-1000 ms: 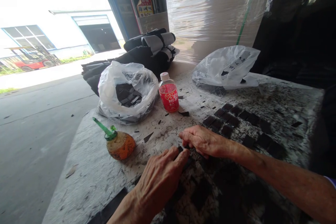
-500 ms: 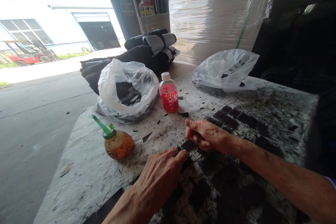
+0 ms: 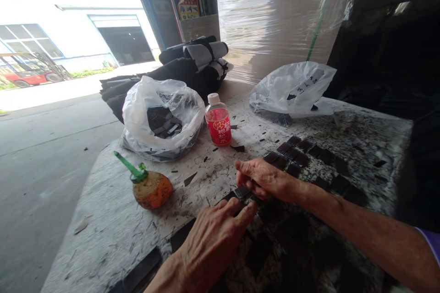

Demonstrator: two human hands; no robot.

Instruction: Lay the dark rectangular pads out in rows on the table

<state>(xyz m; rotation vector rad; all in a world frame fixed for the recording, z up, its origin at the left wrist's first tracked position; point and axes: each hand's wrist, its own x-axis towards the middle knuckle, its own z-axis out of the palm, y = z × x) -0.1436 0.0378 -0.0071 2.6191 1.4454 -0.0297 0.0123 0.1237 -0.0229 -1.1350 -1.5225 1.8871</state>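
My left hand (image 3: 218,226) lies low over the table, fingers bent down and thumb reaching forward, pressed on a small flat black piece (image 3: 242,191) in a dark row. Just beyond it, my right hand (image 3: 263,177) is closed, with the thumb laid along the curled index finger. Whatever sits in that grip is hidden. Rows of black square pieces (image 3: 292,152) spread out to the right of the right hand. More dark pieces lie in shadow under both forearms, and a longer black strip (image 3: 142,269) is at the front left.
An orange oil bottle with a green spout (image 3: 153,190) stands left. Behind are an open plastic bag of black pieces (image 3: 134,100), a red-labelled drink bottle (image 3: 219,123) and another plastic bag (image 3: 295,87). Black scraps litter the table (image 3: 103,224); a wrapped stack (image 3: 275,23) rises behind.
My left hand has shifted right and its thumb has moved closer to the right hand. The right hand stays closed, almost in place. The view has swung slightly.
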